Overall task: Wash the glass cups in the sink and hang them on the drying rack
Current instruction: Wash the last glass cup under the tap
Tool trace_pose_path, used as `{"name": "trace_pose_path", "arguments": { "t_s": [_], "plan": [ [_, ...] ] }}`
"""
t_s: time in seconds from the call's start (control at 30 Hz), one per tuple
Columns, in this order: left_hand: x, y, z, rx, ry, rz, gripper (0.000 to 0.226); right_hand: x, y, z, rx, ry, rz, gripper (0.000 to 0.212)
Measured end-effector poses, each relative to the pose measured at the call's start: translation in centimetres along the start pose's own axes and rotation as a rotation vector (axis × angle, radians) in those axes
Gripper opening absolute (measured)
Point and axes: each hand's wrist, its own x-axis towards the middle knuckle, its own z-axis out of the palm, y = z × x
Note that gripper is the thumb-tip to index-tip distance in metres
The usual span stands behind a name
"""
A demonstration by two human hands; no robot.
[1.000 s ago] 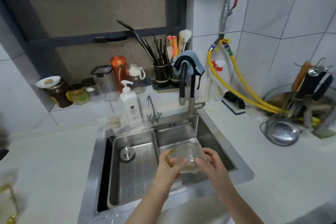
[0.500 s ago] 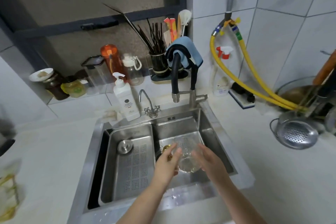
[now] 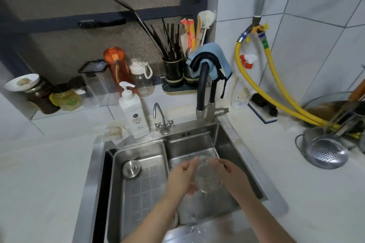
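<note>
Nearest, the left hand [image 3: 182,178] and right hand [image 3: 233,176] cup a glass cup [image 3: 206,176] between them, fingers curled round its sides, low over the right basin of the sink [image 3: 98,163]. The washing step looks to be in hand, the cup being rubbed or rinsed. At nine o'clock from the cup lies the perforated drain tray [image 3: 144,189]; at twelve o'clock stands the black faucet [image 3: 203,85]. No drying rack shows, so the next move calls for lifting the wet, slippery cup clear with a firm hold and finding the rack.
</note>
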Motion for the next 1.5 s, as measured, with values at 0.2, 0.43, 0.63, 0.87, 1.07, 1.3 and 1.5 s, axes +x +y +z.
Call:
{"name": "trace_pose_path", "arguments": {
  "t_s": [0.2, 0.43, 0.63, 0.87, 1.07, 1.3, 1.5],
  "plan": [
    [1.0, 0.7, -1.7, 0.076, -0.057, 0.072, 0.046, 1.2, 0.1, 1.4, 0.163, 0.000, 0.050, 0.041],
    [2.4, -0.2, -3.0, 0.120, -0.116, 0.162, 0.103, 1.4, -1.2, 2.1, 0.415, -0.012, 0.025, 0.047],
    [3.4, 0.4, -2.8, -0.029, -0.021, 0.153, 0.027, 4.0, -1.8, 1.4, 0.298, -0.021, -0.252, 0.028],
    [4.6, 1.1, -1.3, -0.148, 0.193, 0.068, 0.011, 7.7, -0.1, -0.5, 0.273, -0.221, -0.340, 0.083],
    [6.1, 1.5, 0.3, -0.118, 0.277, 0.040, 0.016, 12.3, -0.1, -2.8, 0.362, -0.407, -0.251, 0.046],
    [8.1, 1.2, 1.1, -0.306, 0.390, -0.027, 0.019, 22.4, 0.4, -5.2, 0.351, 0.024, -0.046, 0.029],
    [9.1, 1.2, 1.9, -0.317, 0.395, -0.044, 0.017, 30.7, 1.8, -5.2, 0.196, 0.086, -0.017, 0.039]
  ]
}}
